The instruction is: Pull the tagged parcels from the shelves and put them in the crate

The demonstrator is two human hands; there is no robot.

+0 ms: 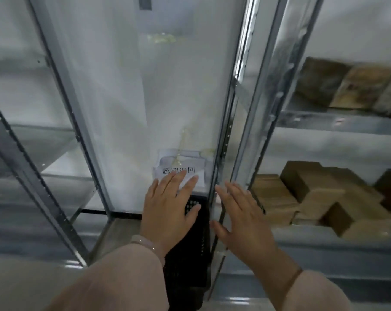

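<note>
Mostly metal shelves [338,123] w/ white wall [122,104].

A: From where is the scene viewed?

B: A single wide-angle view is taken from head height, directed forward and down. The metal shelves [252,131] are seen with their uprights converging toward lower centre.

A: What is faced?

B: A white wall [167,90] is faced across the middle of the frame. The brown parcels [313,198] are seen obliquely at the right edge.

A: How near is it held?

B: Closely. The left hand [167,212] and right hand [241,221] are shown large at lower centre, and the sleeves are cut off by the bottom edge. The black crate [185,265] is looked down on from above, beneath the hands.
</note>
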